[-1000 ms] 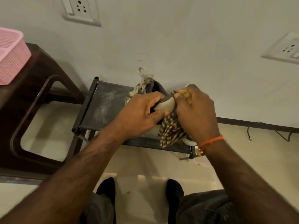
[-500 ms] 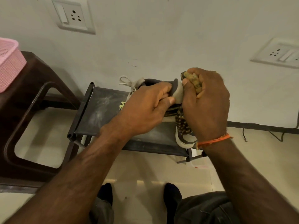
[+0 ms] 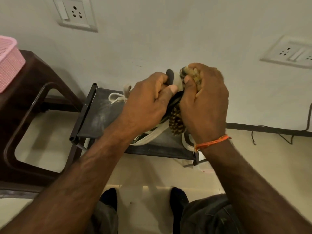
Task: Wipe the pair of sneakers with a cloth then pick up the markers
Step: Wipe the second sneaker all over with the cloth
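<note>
Nearest, at the rack's (image 3: pixel 104 115) front edge, the sole of a second sneaker (image 3: pixel 186 142) peeks out under the right wrist, lying flat on the shelf. Above it the left hand (image 3: pixel 145 105) grips the sneaker (image 3: pixel 152 135) being cleaned, fingers curled round the heel collar with the thumb across it, tilting the heel up off the shelf toward the wall. The right hand (image 3: pixel 204 100) is bunched round the checked cloth (image 3: pixel 176 122), pressing it to the heel while a loose tail hangs down. The sneaker looks light, with a stiff sole and a soft upper, so the heel collar seems the firm place to hold; the cloth is limp and needs wadding to rub well. Laces (image 3: pixel 118 97) trail toward the rack's back left. No markers are visible.
</note>
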